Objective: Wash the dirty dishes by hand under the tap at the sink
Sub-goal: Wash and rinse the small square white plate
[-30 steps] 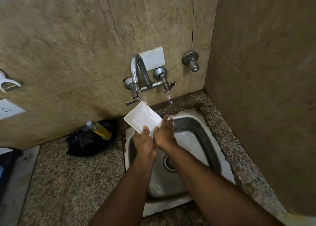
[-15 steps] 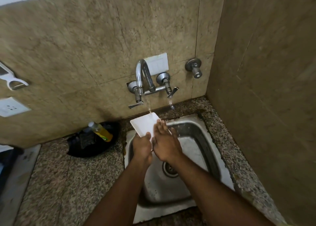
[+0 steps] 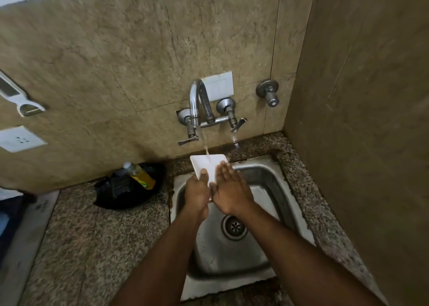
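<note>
The plate point(image 3: 206, 166) now lies flatter under the stream point(image 3: 205, 143), no longer tilted up toward the left. The right hand point(image 3: 229, 189) now rests open-fingered across its top, rather than at its edge.

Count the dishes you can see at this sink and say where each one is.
1. A white square dish is held over the sink under the tap's stream: left hand grips it, right hand rubs it. None other shows.

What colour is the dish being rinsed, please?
White, plain; the dish shows clearly in the head view.
</note>
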